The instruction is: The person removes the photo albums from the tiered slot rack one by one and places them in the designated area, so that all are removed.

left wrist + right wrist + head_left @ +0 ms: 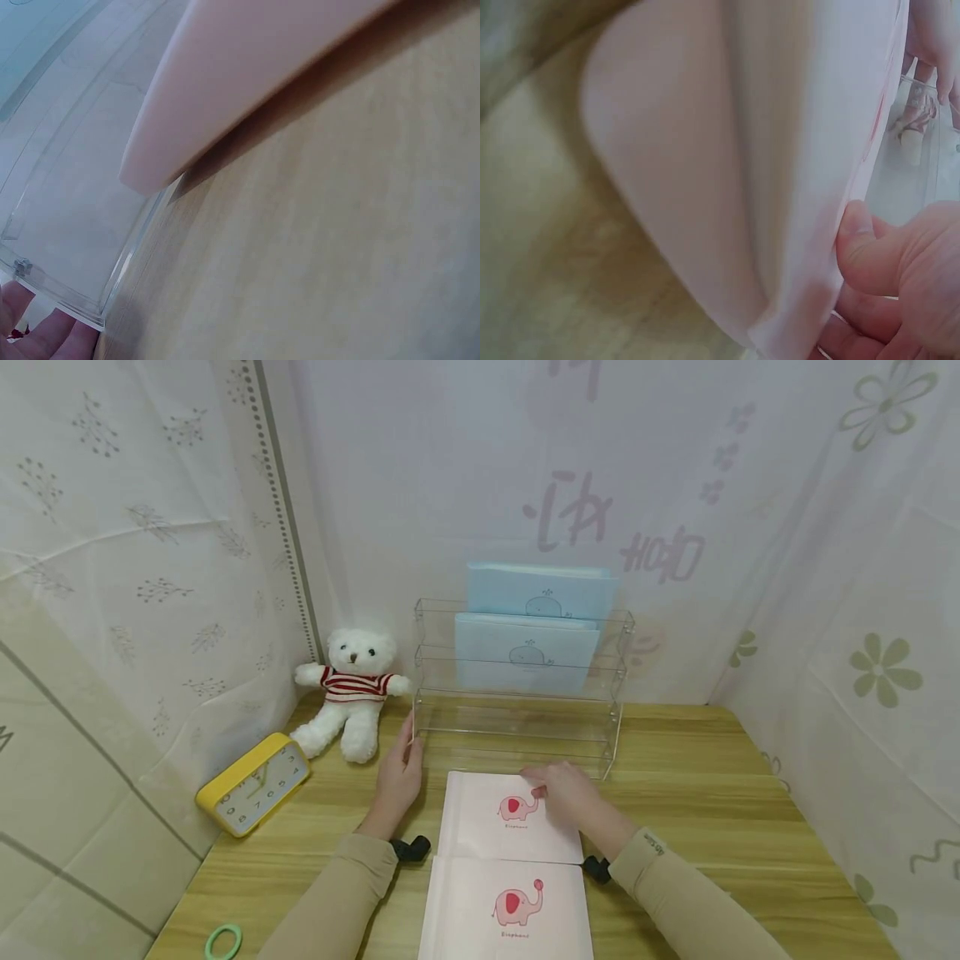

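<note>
My right hand (570, 797) pinches the upper right edge of a pink notebook (480, 822) with an elephant on its cover. In the right wrist view the thumb (866, 247) lies on the cover and the other fingers are behind it. This notebook is tilted up off the table in front of a clear tiered rack (517, 714). A second pink elephant notebook (468, 910) is nearer me. My left hand (400, 781) touches the rack's left side, fingers along its outer face. Light-blue whale notebooks (487, 647) stand in the rack's upper tiers.
A white teddy bear (352, 714) in a striped shirt sits left of the rack. In front of it stands a yellow clock (255, 783). A green ring (223, 942) lies at the near left of the wooden table (712, 827). Patterned curtains hang around the table.
</note>
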